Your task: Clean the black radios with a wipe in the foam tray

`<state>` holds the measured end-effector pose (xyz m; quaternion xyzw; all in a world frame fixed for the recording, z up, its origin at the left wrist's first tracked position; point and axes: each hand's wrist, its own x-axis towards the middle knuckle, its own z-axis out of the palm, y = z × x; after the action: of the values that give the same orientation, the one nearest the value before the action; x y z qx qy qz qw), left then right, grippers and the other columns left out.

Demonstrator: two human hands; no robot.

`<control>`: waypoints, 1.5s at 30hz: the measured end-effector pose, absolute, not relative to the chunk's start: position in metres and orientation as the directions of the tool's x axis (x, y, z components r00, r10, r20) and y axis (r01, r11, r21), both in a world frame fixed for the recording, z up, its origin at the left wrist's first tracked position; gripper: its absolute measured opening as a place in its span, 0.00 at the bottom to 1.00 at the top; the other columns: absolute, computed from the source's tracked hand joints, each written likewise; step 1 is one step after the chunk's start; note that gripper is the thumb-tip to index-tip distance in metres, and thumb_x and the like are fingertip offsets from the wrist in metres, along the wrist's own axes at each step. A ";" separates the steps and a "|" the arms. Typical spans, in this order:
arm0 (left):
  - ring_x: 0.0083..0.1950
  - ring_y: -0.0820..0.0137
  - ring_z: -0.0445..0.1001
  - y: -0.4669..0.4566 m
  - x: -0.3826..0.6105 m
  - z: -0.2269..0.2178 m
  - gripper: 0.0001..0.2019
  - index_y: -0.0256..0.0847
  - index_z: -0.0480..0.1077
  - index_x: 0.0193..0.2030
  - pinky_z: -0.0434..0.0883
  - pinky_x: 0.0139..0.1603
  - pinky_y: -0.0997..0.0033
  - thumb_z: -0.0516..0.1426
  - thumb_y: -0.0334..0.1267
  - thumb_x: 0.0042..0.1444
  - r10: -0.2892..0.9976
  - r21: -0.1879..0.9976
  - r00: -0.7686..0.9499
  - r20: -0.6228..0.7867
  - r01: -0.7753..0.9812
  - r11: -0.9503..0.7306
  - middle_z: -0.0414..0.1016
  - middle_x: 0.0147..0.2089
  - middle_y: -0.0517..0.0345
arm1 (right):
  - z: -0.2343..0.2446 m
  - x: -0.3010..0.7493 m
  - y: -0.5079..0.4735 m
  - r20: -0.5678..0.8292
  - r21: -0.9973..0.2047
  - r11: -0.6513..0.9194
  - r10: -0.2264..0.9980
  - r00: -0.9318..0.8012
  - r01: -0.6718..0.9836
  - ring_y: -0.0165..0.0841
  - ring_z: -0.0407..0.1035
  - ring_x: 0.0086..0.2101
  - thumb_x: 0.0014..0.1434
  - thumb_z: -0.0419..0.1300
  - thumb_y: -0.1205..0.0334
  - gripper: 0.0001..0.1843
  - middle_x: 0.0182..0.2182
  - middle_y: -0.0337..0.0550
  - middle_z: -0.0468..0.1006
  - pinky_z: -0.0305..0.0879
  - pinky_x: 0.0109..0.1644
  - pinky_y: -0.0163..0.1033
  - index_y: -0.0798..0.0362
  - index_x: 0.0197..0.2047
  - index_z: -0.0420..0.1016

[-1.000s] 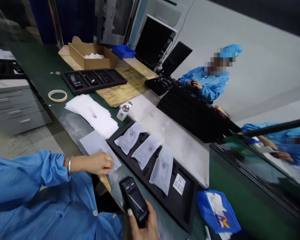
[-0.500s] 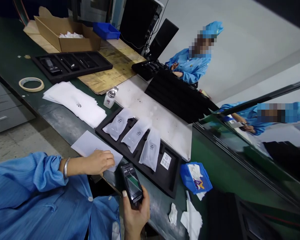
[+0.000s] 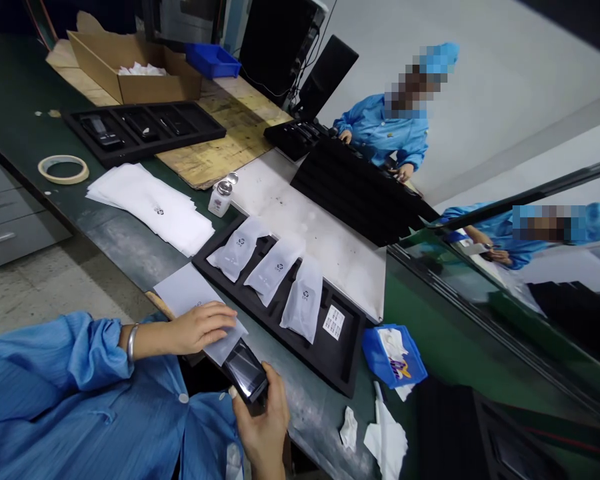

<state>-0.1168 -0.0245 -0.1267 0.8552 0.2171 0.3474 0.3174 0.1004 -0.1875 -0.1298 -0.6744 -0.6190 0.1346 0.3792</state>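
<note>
My right hand (image 3: 264, 427) grips a black handheld device (image 3: 249, 375) with a dark screen by its lower end. The device's upper end is inside the mouth of a frosted plastic bag (image 3: 183, 288). My left hand (image 3: 203, 327), with a bangle at the wrist, holds that bag near its mouth, fingers curled over the top and thumb hidden. Just beyond, a black foam tray (image 3: 351, 377) carries three bagged devices (image 3: 304, 300) in its slots and a white label sheet (image 3: 334, 322) in the right slot.
A stack of frosted bags (image 3: 150, 207), a tape roll (image 3: 63, 169) and a pump bottle (image 3: 221, 199) stand to the left. Another device tray (image 3: 200, 138) and a cardboard box (image 3: 145, 90) lie behind. At right are a blue bin (image 3: 410, 381) and crumpled tissues (image 3: 349, 429). Two co-workers sit opposite.
My right hand has brought the device left and up to the bag, and its upper end has gone into the bag's mouth. My left hand has shifted slightly right with the bag.
</note>
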 end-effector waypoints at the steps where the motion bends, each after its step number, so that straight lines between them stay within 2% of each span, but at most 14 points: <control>1: 0.60 0.60 0.72 -0.024 -0.118 -0.127 0.16 0.41 0.70 0.60 0.72 0.61 0.55 0.53 0.36 0.69 0.621 0.746 0.665 0.416 0.141 -0.650 0.74 0.60 0.43 | -0.129 0.101 -0.185 0.289 -0.680 0.062 0.939 0.190 0.730 0.44 0.74 0.46 0.58 0.66 0.51 0.32 0.48 0.52 0.76 0.73 0.48 0.48 0.53 0.62 0.65; 3: 0.62 0.61 0.72 -0.022 -0.121 -0.126 0.19 0.41 0.67 0.65 0.71 0.63 0.56 0.52 0.38 0.69 0.671 0.831 0.662 0.335 0.127 -0.541 0.73 0.61 0.43 | -0.127 0.101 -0.178 0.285 -0.690 0.060 0.939 0.194 0.722 0.44 0.74 0.46 0.58 0.66 0.51 0.32 0.47 0.51 0.76 0.74 0.47 0.47 0.52 0.62 0.65; 8: 0.63 0.61 0.73 -0.018 -0.125 -0.128 0.20 0.40 0.66 0.66 0.70 0.64 0.57 0.50 0.42 0.71 0.735 0.962 0.648 0.200 0.012 -0.272 0.73 0.63 0.44 | -0.124 0.096 -0.159 0.194 -0.735 0.087 0.977 0.086 0.672 0.42 0.74 0.47 0.56 0.67 0.52 0.33 0.48 0.48 0.75 0.73 0.49 0.47 0.51 0.62 0.64; 10: 0.64 0.61 0.72 -0.015 -0.126 -0.127 0.20 0.40 0.65 0.67 0.70 0.64 0.57 0.49 0.42 0.72 0.758 0.988 0.635 0.151 -0.069 -0.139 0.73 0.63 0.43 | -0.122 0.094 -0.152 0.179 -0.743 0.047 0.975 0.131 0.667 0.42 0.73 0.47 0.56 0.66 0.53 0.32 0.48 0.48 0.75 0.73 0.49 0.47 0.51 0.61 0.64; 12: 0.63 0.60 0.73 -0.012 -0.129 -0.125 0.20 0.40 0.64 0.67 0.71 0.63 0.56 0.49 0.42 0.72 0.775 0.989 0.614 0.149 -0.114 -0.099 0.73 0.63 0.42 | -0.120 0.093 -0.146 0.165 -0.745 0.024 0.975 0.149 0.666 0.43 0.73 0.47 0.56 0.66 0.54 0.32 0.49 0.48 0.75 0.73 0.50 0.47 0.51 0.61 0.65; 15: 0.61 0.60 0.74 -0.011 -0.137 -0.115 0.18 0.41 0.67 0.64 0.72 0.60 0.57 0.51 0.39 0.70 0.783 0.951 0.575 0.235 0.030 -0.308 0.74 0.60 0.44 | -0.119 0.091 -0.143 0.157 -0.747 0.067 0.985 0.078 0.661 0.43 0.72 0.49 0.55 0.66 0.56 0.33 0.50 0.48 0.74 0.72 0.52 0.48 0.50 0.62 0.64; 18: 0.53 0.61 0.74 -0.020 -0.140 -0.102 0.14 0.40 0.72 0.57 0.73 0.54 0.59 0.52 0.36 0.68 0.705 0.752 0.622 0.342 0.269 -0.602 0.76 0.52 0.46 | -0.120 0.088 -0.143 0.170 -0.751 0.063 0.980 0.100 0.657 0.43 0.72 0.49 0.56 0.65 0.56 0.32 0.49 0.48 0.74 0.72 0.51 0.48 0.49 0.62 0.63; 21: 0.45 0.60 0.72 -0.036 -0.130 -0.091 0.10 0.38 0.73 0.51 0.73 0.46 0.61 0.57 0.35 0.64 0.603 0.561 0.733 0.315 0.369 -0.741 0.75 0.46 0.48 | -0.122 0.087 -0.143 0.181 -0.743 0.077 0.980 0.088 0.665 0.43 0.72 0.49 0.57 0.65 0.55 0.32 0.50 0.49 0.73 0.72 0.52 0.49 0.50 0.63 0.62; 23: 0.43 0.61 0.71 -0.043 -0.120 -0.086 0.07 0.38 0.72 0.46 0.72 0.43 0.62 0.60 0.34 0.62 0.593 0.513 0.768 0.241 0.418 -0.750 0.74 0.42 0.51 | -0.123 0.085 -0.143 0.186 -0.739 0.095 0.980 0.066 0.667 0.43 0.71 0.49 0.58 0.66 0.55 0.33 0.50 0.50 0.73 0.72 0.52 0.49 0.50 0.64 0.61; 27: 0.42 0.61 0.71 -0.046 -0.103 -0.080 0.01 0.38 0.71 0.40 0.69 0.41 0.63 0.59 0.32 0.62 0.624 0.489 0.776 0.098 0.508 -0.709 0.72 0.39 0.53 | -0.120 0.083 -0.142 0.172 -0.742 0.083 0.983 0.068 0.666 0.43 0.71 0.49 0.56 0.65 0.59 0.33 0.50 0.49 0.73 0.72 0.52 0.49 0.50 0.63 0.62; 30: 0.42 0.62 0.71 -0.041 -0.101 -0.077 0.03 0.39 0.70 0.39 0.67 0.40 0.64 0.56 0.29 0.63 0.617 0.489 0.785 0.052 0.518 -0.701 0.72 0.39 0.54 | -0.116 0.082 -0.140 0.164 -0.741 0.084 0.985 0.057 0.666 0.42 0.71 0.49 0.55 0.65 0.61 0.33 0.49 0.48 0.73 0.72 0.52 0.48 0.49 0.63 0.62; 41: 0.43 0.65 0.71 -0.030 -0.107 -0.069 0.05 0.41 0.69 0.39 0.66 0.43 0.68 0.53 0.31 0.66 0.604 0.688 0.791 0.101 0.383 -0.616 0.71 0.39 0.56 | -0.114 0.074 -0.125 0.154 -0.777 0.102 0.988 0.030 0.621 0.41 0.70 0.50 0.54 0.67 0.61 0.36 0.51 0.48 0.72 0.71 0.55 0.48 0.49 0.64 0.61; 43: 0.47 0.63 0.71 -0.023 -0.116 -0.067 0.04 0.42 0.71 0.44 0.68 0.48 0.66 0.55 0.36 0.67 0.561 0.697 0.810 0.167 0.306 -0.649 0.73 0.44 0.54 | -0.114 0.074 -0.123 0.140 -0.780 0.088 0.989 0.035 0.619 0.41 0.70 0.50 0.54 0.68 0.61 0.36 0.51 0.48 0.73 0.71 0.55 0.47 0.49 0.64 0.61; 45: 0.57 0.57 0.68 -0.013 -0.128 -0.069 0.20 0.42 0.67 0.58 0.67 0.58 0.59 0.61 0.46 0.63 0.495 0.648 0.838 0.229 0.249 -0.720 0.71 0.56 0.47 | -0.113 0.075 -0.122 0.118 -0.782 0.066 0.992 0.043 0.620 0.41 0.71 0.50 0.53 0.68 0.62 0.37 0.51 0.48 0.73 0.71 0.54 0.47 0.49 0.64 0.62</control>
<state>-0.1284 -0.0133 -0.0686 0.9062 0.2053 0.1970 0.3128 0.0750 -0.1223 -0.1133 -0.6302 -0.6393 0.2640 0.3527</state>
